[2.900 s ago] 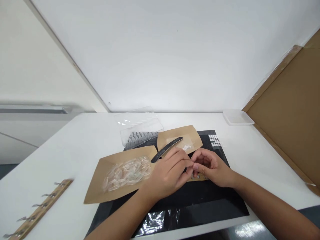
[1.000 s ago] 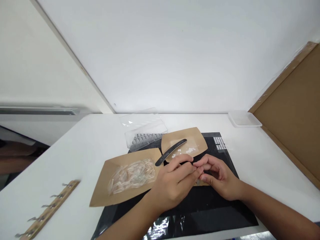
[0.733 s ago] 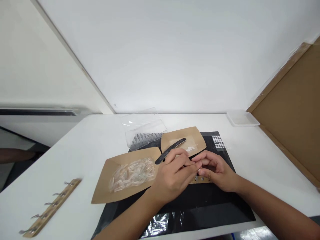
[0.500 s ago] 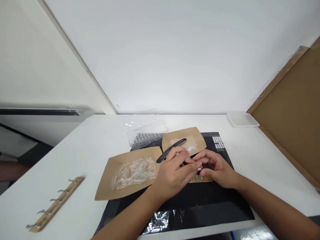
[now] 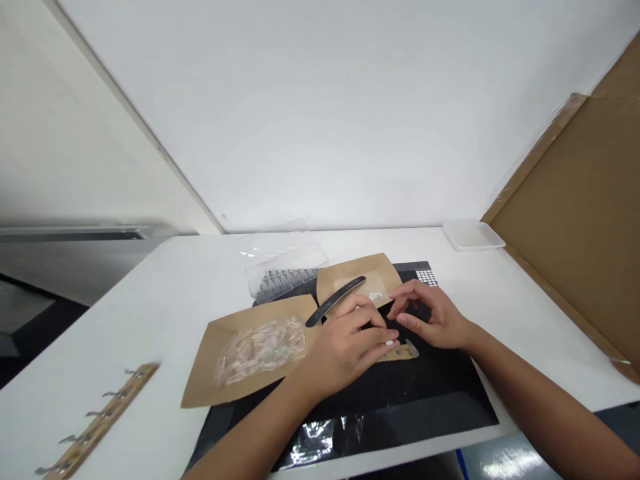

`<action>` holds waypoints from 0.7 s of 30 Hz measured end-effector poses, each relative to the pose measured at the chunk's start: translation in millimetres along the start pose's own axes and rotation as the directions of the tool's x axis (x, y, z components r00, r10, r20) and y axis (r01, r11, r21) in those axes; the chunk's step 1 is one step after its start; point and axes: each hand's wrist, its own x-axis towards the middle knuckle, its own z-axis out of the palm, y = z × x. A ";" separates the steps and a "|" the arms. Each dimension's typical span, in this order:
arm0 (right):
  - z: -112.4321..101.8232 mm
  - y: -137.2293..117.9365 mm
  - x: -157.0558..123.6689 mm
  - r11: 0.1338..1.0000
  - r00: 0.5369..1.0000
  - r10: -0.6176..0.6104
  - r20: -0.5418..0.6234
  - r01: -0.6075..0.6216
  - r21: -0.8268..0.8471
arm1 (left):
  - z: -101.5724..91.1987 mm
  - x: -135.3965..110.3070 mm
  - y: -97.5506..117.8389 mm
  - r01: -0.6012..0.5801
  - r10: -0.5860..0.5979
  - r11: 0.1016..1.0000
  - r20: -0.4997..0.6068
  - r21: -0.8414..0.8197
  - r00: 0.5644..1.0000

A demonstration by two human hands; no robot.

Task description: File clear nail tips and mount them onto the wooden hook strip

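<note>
My left hand is closed over the black mat, its fingertips pinching a small white piece too small to identify. Partly under those fingers lies a short wooden strip with a clear nail tip at its right end. My right hand hovers just right of it, thumb and fingers apart, with nothing visible in them. A black nail file rests across the edges of two cardboard trays. Clear nail tips fill the left tray; the rear tray holds small white bits.
At the left lies another wooden strip with several metal clips. A clear plastic case stands behind the trays. A sheet of white dots is on the mat's far corner. A shallow plastic box sits near the cardboard panel.
My right hand has drawn away from my left and opened, uncovering the strip's right end with the nail tip. The whole view has shifted slightly.
</note>
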 end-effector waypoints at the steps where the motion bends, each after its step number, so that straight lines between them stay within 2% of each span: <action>1: -2.0 1.1 0.4 0.999 1.000 -0.001 0.009 0.001 -0.036 | 0.8 0.0 0.5 -0.002 0.003 1.000 0.040 -0.020 0.999; 5: -2.1 3.8 1.2 0.993 0.998 0.007 0.068 0.001 -0.118 | 4.3 -1.0 2.7 0.003 0.007 0.998 0.161 -0.063 0.987; 12: 2.2 4.2 -0.4 0.986 0.987 0.015 0.162 0.013 -0.166 | 7.6 -2.8 4.4 0.047 -0.036 0.998 0.193 -0.052 0.981; 14: 1.8 1.9 -0.1 0.989 0.986 0.004 0.165 0.020 -0.144 | 7.8 -1.7 4.7 0.049 -0.041 0.997 0.147 -0.053 0.988; 17: 1.1 -3.0 1.4 0.997 0.991 -0.003 0.133 0.014 -0.079 | 6.4 2.0 5.2 0.049 -0.048 0.997 0.015 -0.064 0.999; 21: 2.5 -7.0 1.9 1.000 0.998 -0.016 0.056 0.017 -0.009 | 0.8 7.3 6.5 0.117 -0.128 0.990 -0.169 -0.074 0.977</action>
